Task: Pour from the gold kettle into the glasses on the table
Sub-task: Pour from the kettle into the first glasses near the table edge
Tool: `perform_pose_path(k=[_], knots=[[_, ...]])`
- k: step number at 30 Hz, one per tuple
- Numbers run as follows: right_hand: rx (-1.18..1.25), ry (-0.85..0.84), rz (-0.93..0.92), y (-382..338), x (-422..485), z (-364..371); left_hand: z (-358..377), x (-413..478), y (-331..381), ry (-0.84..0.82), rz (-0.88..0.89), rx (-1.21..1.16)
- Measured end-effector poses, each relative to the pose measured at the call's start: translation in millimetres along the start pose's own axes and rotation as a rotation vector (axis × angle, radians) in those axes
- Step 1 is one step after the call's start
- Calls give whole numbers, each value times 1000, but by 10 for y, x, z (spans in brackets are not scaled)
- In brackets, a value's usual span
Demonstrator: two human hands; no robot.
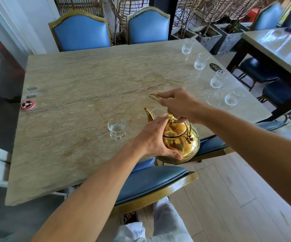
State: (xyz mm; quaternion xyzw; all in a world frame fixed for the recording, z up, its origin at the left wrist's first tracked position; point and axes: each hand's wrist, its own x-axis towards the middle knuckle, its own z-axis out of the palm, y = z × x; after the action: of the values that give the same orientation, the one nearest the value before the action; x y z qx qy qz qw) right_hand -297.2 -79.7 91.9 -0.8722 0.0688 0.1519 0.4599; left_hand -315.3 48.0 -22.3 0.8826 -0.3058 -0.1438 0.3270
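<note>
The gold kettle (181,142) is held over the near right edge of the stone table (82,95), its spout pointing away from me. My right hand (177,103) grips the wire handle above it. My left hand (156,138) rests against the kettle's left side and lid, fingers spread over the metal. A clear glass (117,128) with some water stands just left of the kettle. Another glass (157,111) is partly hidden behind the spout. Several cut-pattern glasses line the table's right edge, among them one (187,46) at the far end and one (231,99) nearest the kettle.
A blue chair seat (150,180) with a gold frame sits under the table's near edge. Two blue chairs (82,30) stand at the far side. A round red disc (27,104) lies at the left edge. A second table (277,48) is at the right.
</note>
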Motion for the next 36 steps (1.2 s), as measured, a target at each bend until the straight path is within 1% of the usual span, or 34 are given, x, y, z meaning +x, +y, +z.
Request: perform_pose_path(k=[8,12,16,22,29,36], knots=[[-11,35,75,184,21,-193,314,278,49,-30,43,-23],[-37,35,105,236,83,-258,345,380,43,-90,76,-26],[-75,34,126,282,162,-284,357,442,59,-100,74,-78],[-100,4,116,271,320,-257,421,498,39,-66,38,-170],[-126,-42,151,308,484,-265,494,553,-9,-39,54,-287],[-189,-75,159,321,537,-290,581,585,-18,-38,45,-337]])
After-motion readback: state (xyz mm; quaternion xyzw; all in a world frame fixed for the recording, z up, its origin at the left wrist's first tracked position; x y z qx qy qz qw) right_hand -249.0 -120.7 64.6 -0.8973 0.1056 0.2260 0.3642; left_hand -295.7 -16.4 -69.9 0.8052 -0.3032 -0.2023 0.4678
